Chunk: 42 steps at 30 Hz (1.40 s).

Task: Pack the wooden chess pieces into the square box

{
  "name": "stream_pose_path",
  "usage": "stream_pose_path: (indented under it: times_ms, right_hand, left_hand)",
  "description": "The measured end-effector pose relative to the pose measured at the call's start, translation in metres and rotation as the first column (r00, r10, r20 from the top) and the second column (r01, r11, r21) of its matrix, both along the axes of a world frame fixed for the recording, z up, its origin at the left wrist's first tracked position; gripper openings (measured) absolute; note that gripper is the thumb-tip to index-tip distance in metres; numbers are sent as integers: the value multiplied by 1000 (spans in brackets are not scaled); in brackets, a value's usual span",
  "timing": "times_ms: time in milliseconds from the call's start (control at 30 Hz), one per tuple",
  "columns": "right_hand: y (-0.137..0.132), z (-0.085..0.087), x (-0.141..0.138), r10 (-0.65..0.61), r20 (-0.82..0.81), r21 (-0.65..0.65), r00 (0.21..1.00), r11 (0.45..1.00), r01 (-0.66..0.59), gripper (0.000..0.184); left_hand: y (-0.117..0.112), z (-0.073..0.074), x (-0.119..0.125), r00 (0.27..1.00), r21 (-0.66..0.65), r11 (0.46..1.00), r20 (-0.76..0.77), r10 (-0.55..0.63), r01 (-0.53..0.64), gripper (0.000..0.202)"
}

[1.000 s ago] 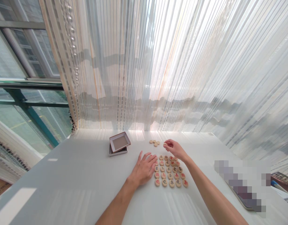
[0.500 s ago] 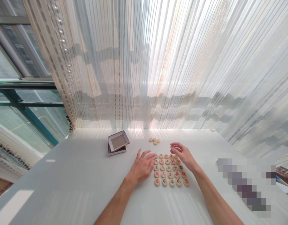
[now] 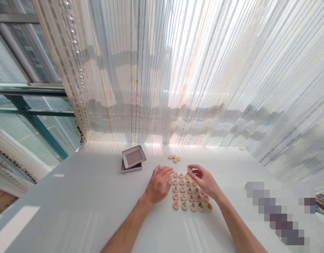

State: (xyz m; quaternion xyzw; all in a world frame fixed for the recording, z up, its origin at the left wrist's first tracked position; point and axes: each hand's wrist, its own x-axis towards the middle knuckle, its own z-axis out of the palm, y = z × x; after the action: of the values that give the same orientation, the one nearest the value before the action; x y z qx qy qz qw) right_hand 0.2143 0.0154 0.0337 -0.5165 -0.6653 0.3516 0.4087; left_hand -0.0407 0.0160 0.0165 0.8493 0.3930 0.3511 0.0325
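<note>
Round wooden Chinese chess pieces (image 3: 191, 197), marked in red or black characters, lie in neat rows on the white table (image 3: 93, 211). My right hand (image 3: 204, 179) pinches one Chinese chess piece (image 3: 189, 169) between thumb and fingers, just above the far row. It covers part of the grid's far right corner. Beside the grid's left edge, my left hand (image 3: 159, 183) holds nothing; its fingers are stretched out and its thumb is apart. The fingertips come close to the red piece (image 3: 176, 175) at the far left corner; whether they touch it I cannot tell.
Several loose pieces (image 3: 174, 159) lie beyond the grid. A shallow box (image 3: 132, 168) with its lid (image 3: 134, 157) tilted on top stands at the far left. Sheer striped curtains (image 3: 156, 88) hang behind the table. A pixelated patch (image 3: 280, 218) covers something at the right.
My right hand has moved slightly left and nearer, carrying its piece towards the middle of the far row. My left hand has drawn back a little from the far left corner piece.
</note>
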Motion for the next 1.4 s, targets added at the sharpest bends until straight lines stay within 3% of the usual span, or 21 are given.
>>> stream_pose_path:
  times_ms: [167,300,600,933,1167,1267,1400]
  right_hand:
    - [-1,-2,0,-68,114,330,991,944,26,26]
    - [1,-6,3,-114,115,399,987,915,59,24]
    - [-2,-7,-1,-155,53,296,986,946,133,27]
    - [-17,-3,-27,101,-78,86,992,992,-94,27]
    - [-19,-1,-30,162,-63,80,985,984,-157,31]
    - [-19,-1,-29,160,-42,70,986,985,-157,33]
    - [-20,-2,-29,179,6,98,984,979,-178,33]
  left_hand:
    - [9,-3,-7,971,100,980,185,149,-170,24]
    - [10,-5,-8,965,85,982,215,149,-171,21]
    - [0,-2,2,979,32,999,200,30,-38,17]
    - [-3,1,4,968,15,1000,249,19,-23,18]
    - [-3,2,4,961,-10,1000,277,5,-3,18]
    - [-7,2,9,943,-83,996,332,18,10,16]
    - [-14,2,19,871,-317,948,472,136,24,17]
